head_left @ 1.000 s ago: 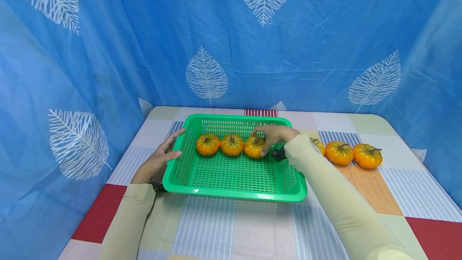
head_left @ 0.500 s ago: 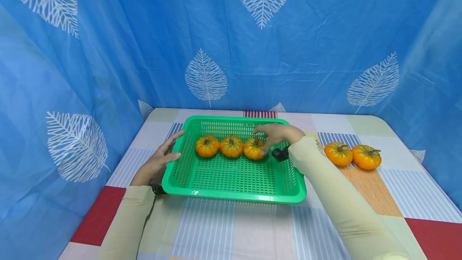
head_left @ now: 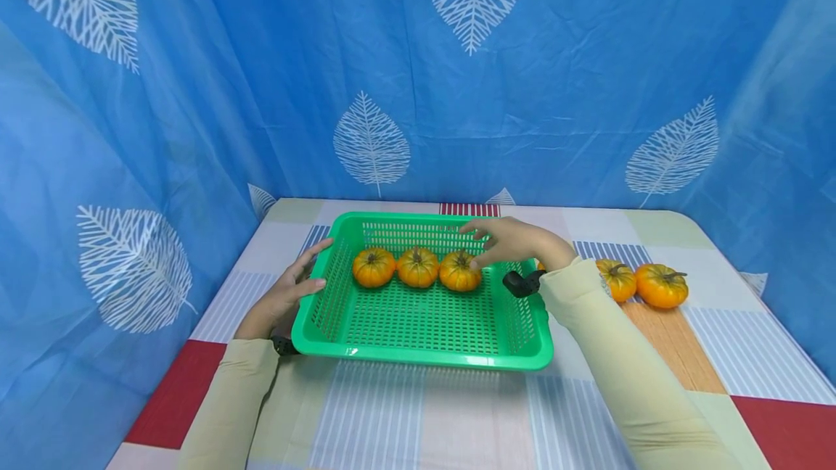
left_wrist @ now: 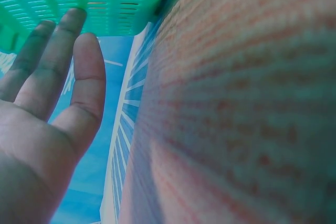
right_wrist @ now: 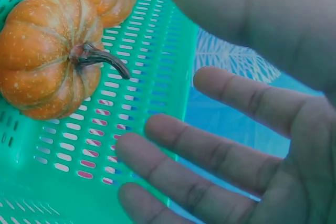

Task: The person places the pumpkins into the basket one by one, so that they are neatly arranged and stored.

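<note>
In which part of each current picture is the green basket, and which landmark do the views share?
Head: green basket just below the centre.
Left wrist: green basket across the top left, cut off by the frame.
Right wrist: green basket over the left half, also cut off.
Shared landmark: blue curtain with white pattern.

Basket [head_left: 418, 360] on table [head_left: 470, 412], three pumpkins [head_left: 418, 268] inside; more pumpkins [head_left: 662, 286] right; curtain [head_left: 418, 78] behind.
</note>
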`<state>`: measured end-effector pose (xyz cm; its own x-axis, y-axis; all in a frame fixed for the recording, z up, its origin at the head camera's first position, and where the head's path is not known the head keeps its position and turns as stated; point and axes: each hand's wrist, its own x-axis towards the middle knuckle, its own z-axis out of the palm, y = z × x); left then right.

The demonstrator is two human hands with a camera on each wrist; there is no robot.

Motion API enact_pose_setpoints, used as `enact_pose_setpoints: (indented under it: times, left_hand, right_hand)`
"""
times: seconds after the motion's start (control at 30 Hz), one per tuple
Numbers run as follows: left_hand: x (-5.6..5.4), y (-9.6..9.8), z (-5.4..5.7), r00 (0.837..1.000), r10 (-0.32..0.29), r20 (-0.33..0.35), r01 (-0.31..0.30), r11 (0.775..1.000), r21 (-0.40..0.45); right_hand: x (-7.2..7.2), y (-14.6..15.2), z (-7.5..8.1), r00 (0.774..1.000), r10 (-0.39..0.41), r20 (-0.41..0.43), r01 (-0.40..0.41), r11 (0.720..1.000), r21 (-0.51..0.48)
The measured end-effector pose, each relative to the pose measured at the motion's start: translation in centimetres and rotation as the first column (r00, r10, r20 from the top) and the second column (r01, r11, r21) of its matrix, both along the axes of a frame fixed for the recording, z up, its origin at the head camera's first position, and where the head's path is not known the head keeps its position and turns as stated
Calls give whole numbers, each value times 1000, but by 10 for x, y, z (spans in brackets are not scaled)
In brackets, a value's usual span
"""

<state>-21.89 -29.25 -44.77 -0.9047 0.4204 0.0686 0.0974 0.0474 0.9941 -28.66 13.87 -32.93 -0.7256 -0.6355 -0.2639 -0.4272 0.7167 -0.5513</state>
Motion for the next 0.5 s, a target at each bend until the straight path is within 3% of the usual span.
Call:
enact_pose_setpoints:
  times: [0.5]
  left_hand:
    - [3, 1, 2, 1000, 18, -5, -18, 1000, -4]
  right_hand:
    - [21, 24, 8, 995, 6, -96, -26, 978, -205]
